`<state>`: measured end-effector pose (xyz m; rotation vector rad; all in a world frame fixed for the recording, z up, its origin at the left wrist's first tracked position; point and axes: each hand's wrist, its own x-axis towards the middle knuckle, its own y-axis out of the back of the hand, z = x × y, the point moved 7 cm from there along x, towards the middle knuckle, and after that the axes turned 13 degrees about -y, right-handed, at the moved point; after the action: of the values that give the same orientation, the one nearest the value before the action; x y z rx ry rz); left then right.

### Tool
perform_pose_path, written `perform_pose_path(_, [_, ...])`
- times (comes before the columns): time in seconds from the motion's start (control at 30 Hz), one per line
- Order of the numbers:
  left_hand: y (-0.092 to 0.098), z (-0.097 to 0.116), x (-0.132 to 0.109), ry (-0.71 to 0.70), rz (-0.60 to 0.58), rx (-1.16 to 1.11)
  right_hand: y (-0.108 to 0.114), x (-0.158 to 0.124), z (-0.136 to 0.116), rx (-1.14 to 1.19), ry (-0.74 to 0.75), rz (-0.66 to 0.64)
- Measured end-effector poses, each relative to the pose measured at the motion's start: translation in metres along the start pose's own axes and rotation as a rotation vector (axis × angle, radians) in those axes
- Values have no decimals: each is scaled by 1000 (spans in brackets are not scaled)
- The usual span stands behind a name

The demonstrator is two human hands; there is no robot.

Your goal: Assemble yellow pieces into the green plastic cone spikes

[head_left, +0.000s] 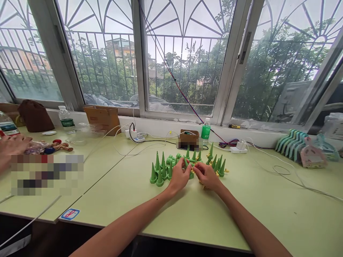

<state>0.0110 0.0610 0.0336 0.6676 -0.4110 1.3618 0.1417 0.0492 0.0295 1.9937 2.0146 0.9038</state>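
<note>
My left hand (180, 175) is closed round a green cone-shaped spike (185, 162), whose tip rises above the fingers. Beside it, my right hand (208, 175) pinches at the spike's side, apparently with a small yellow piece between the fingertips; the fingers partly hide it. Several upright green spikes (160, 176) with round bases stand to the left of my hands. More spikes (222, 167) stand to the right, with small yellow pieces (226, 171) among them. Ribbed green parts (171, 159) lie behind my left hand.
Behind the spikes are a small cardboard box (189, 136) and a green-labelled bottle (205, 130). White cables (284, 171) cross the pale green table (160, 221). At right stand teal hangers (291, 145) and a pink dustpan (313, 153). Another person's hand (13, 146) is at far left.
</note>
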Motion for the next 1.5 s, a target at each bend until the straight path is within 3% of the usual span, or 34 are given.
perform_pose_path(1.5, [-3, 1, -1, -24, -53, 27, 2, 6, 5, -84, 7, 56])
